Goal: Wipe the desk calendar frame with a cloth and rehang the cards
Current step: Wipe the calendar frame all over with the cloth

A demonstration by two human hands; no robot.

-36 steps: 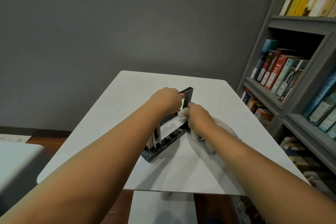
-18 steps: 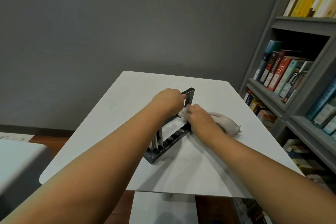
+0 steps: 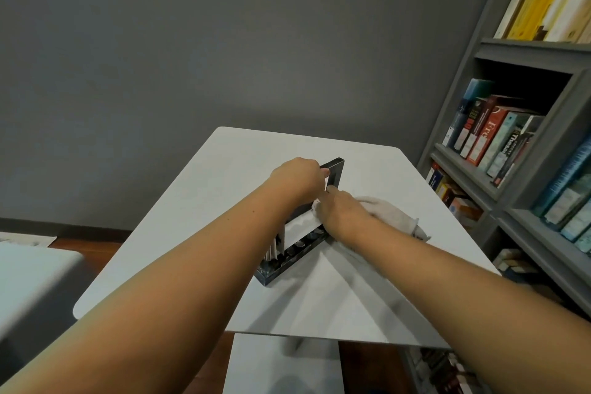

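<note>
A dark rectangular calendar frame stands upright on the white table. My left hand grips its top bar. My right hand presses a white cloth against the inner side of the frame's right post; the cloth trails off to the right onto the table. Several cards stand at the left end of the frame's base. My arms hide most of the top bar.
A grey bookshelf full of books rises close to the table's right edge. A grey wall stands behind the table. At the left edge sits a second white surface, with wooden floor between.
My right hand with the cloth has slid up along the frame's right post, and the cloth's loose end has spread out to the right. The left hand has kept its grip.
</note>
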